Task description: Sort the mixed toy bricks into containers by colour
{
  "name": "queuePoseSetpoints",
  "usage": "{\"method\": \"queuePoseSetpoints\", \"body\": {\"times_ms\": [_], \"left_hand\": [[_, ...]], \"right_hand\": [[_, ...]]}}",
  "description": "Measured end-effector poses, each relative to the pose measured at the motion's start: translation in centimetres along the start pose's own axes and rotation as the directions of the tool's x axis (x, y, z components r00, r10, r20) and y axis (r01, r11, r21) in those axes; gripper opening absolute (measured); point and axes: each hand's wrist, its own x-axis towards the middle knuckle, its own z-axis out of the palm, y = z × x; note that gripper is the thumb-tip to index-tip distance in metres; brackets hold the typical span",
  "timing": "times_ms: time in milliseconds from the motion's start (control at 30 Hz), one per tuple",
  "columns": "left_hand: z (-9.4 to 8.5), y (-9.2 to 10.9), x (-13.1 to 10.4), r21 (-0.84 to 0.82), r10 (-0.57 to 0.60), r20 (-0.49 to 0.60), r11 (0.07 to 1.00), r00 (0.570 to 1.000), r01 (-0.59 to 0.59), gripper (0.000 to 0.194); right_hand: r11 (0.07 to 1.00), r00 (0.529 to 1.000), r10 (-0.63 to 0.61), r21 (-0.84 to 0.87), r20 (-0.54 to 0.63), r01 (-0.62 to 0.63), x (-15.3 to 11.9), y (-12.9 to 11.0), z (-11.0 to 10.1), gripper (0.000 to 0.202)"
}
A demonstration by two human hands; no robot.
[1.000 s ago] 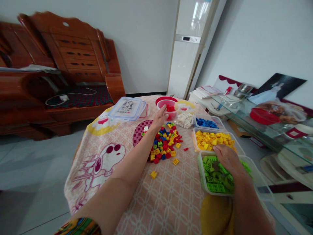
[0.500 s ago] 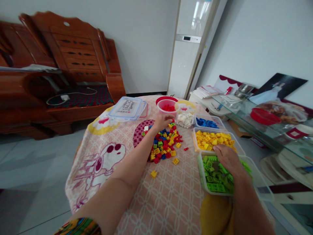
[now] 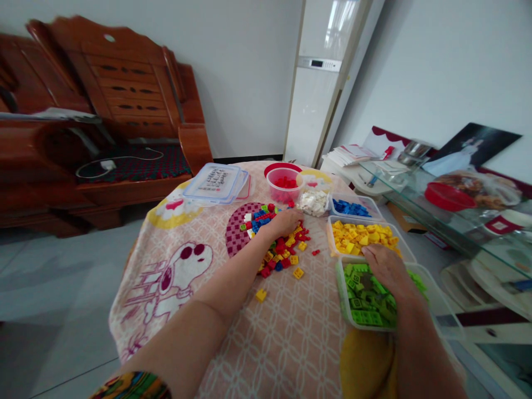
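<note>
My left hand [image 3: 287, 223] is low over a mixed pile of toy building bricks [image 3: 286, 252] in red, yellow, blue, green and white. Its fingers are bent down among the bricks, and what they pinch, if anything, is hidden. My right hand [image 3: 386, 270] rests over the border between the box of green bricks [image 3: 366, 302] and the box of yellow bricks [image 3: 361, 235]. Those fingers are close together and curled, their undersides out of sight. A loose yellow brick [image 3: 261, 295] lies near my left forearm.
Behind the pile stand a pink tub of red bricks [image 3: 285, 191], a heap of white bricks [image 3: 313, 203] and a box of blue bricks [image 3: 351, 208]. Stacked clear lids [image 3: 216, 183] lie at the table's back left. A glass shelf [image 3: 457, 224] borders the right side.
My left hand has moved from the pile's far edge, near the pink tub, back and slightly right over the bricks. The right hand has stayed in place.
</note>
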Motion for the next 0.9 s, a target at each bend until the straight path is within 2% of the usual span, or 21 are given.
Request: {"method": "queuePoseSetpoints", "body": {"times_ms": [100, 167, 333, 400, 533, 633, 733, 900], "left_hand": [[-0.2, -0.1, -0.1, -0.051, -0.063, -0.032, 0.997, 0.998, 0.061, 0.026], [-0.7, -0.4, -0.3, -0.124, -0.148, -0.1, 0.983, 0.984, 0.136, 0.025], [-2.3, -2.0, -1.0, -0.43, -0.412, -0.266, 0.86, 0.872, 0.275, 0.032], [-2.6, -2.7, -0.9, -0.511, -0.444, -0.319, 0.825, 0.837, 0.243, 0.04], [-1.9, -3.9, -0.3, -0.699, -0.432, -0.433, 0.715, 0.791, 0.008, 0.058], [-0.9, -4.7, 0.2, -0.744, -0.407, -0.454, 0.663, 0.793, -0.085, 0.073], [-0.3, -5.4, 0.4, -0.723, -0.399, -0.444, 0.689, 0.802, -0.057, 0.077], [0.4, -6.2, 1.0, -0.659, -0.367, -0.429, 0.752, 0.826, -0.008, 0.071]], "right_hand": [[1.0, 1.0, -0.009, -0.004, -0.022, 0.009, 0.0, 0.1, 0.2, 0.04], [1.0, 0.999, -0.013, -0.002, -0.032, 0.013, -0.1, 0.2, 0.3, 0.039], [1.0, 0.999, -0.02, 0.006, -0.033, 0.02, -0.1, 0.3, 0.4, 0.039], [1.0, 0.999, -0.023, 0.005, -0.04, 0.023, -0.1, 0.3, 0.4, 0.04], [1.0, 0.999, -0.026, -0.004, -0.037, 0.026, -0.2, 0.2, 0.4, 0.041], [1.0, 0.999, -0.021, -0.011, -0.024, 0.021, -0.1, 0.2, 0.2, 0.039], [1.0, 1.0, -0.008, -0.014, -0.009, 0.008, -0.1, 0.0, 0.0, 0.039], [1.0, 1.0, 0.007, -0.003, 0.014, -0.007, 0.0, -0.1, -0.2, 0.036]]}}
